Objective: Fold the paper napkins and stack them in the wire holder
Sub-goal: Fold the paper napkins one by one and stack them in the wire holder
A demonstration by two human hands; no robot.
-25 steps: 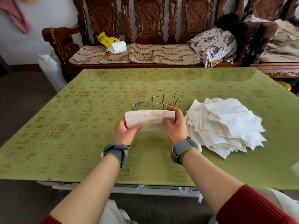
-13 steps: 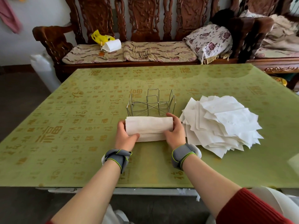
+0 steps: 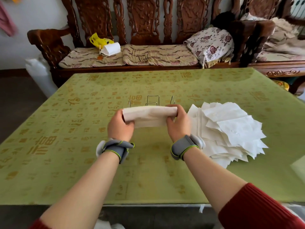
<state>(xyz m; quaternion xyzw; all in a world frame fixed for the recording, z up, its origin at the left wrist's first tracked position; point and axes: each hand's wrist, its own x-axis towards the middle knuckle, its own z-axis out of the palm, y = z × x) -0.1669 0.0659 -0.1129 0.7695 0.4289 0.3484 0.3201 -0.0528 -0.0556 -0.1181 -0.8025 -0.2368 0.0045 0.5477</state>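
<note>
The folded napkin (image 3: pixel 149 117) lay with its long axis running left to right, in front of the wire holder (image 3: pixel 152 100) and hiding its lower part. The left hand (image 3: pixel 120 127) pinched its left end, the right hand (image 3: pixel 178 125) its right end — fingers curled over the top fold. The loose napkin pile (image 3: pixel 231 129) sat just right, on the green table (image 3: pixel 66 162).

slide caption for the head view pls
Left hand and right hand hold a folded napkin by its ends in front of the wire holder, loose napkin pile at right.

Folded napkin (image 3: pixel 149 117) held before wire holder (image 3: pixel 153 100).
</note>
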